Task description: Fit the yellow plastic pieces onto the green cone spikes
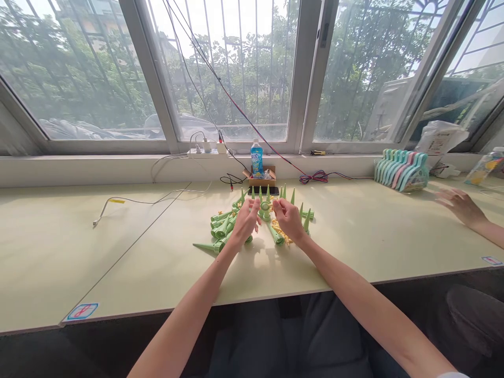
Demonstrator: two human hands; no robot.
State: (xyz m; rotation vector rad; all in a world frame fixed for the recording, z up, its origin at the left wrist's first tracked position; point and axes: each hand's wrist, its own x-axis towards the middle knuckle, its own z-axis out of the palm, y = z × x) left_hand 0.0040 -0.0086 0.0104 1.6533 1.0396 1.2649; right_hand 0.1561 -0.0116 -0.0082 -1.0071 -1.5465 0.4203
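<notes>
My left hand (247,221) is curled above the table, with its thumb and fingertips at the rim of a green plastic spike (265,206) seen end-on between my hands. Facing it, my right hand (288,216) is closed in a pinch; what lies between its fingertips is too small to make out. Behind both hands, several green cone-shaped spikes stand point up. A heap of green spikes (221,227) lies on its side left of my left hand. Small yellow plastic parts (280,231) and another lying spike (276,234) are under my right hand.
Beyond the spikes are a dark phone (263,190) and a small cardboard box (271,176) with a blue-labelled bottle (256,159). A white cable (134,200) crosses the table at left. At right are pastel plastic pieces (401,170) in a row and another person's hand (460,206).
</notes>
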